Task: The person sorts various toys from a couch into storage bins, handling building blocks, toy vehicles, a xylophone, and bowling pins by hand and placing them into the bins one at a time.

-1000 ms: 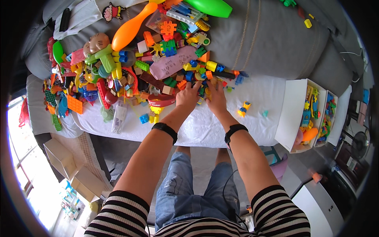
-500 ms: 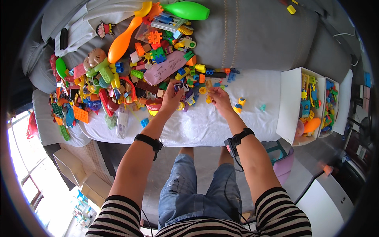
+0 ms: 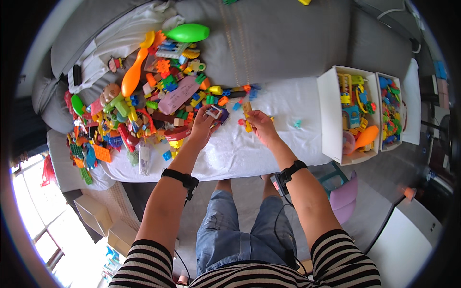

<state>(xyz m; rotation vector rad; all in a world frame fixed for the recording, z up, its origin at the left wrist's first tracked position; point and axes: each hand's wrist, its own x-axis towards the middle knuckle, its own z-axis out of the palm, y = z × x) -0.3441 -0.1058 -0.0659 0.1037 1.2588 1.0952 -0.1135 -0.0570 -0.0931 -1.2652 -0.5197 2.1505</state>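
Observation:
My left hand (image 3: 201, 126) is closed around a small white and purple toy (image 3: 215, 113), possibly a toy vehicle; its exact kind is unclear. Pinched in my right hand (image 3: 262, 126) is a yellow and tan toy piece (image 3: 248, 114), held upright above the white cover. A large mixed heap of toys spreads to the left, with a pink pouch (image 3: 178, 96) lying on it and a dark red curved piece (image 3: 176, 134) beside my left wrist. Small red and yellow bits show just next to my right fingers, partly hidden.
Two white bins (image 3: 328, 120) filled with toys stand at the right. An orange bowling pin (image 3: 135, 74) and a green one (image 3: 189, 33) lie at the heap's back. A small turquoise piece (image 3: 297, 124) rests on the white cover (image 3: 293, 149). The grey sofa back (image 3: 288, 43) rises behind.
The view has shifted right. Both hands have lifted clear of the heap's edge; the left brings the white and purple toy, the right the yellow and tan piece, which now shows plainly.

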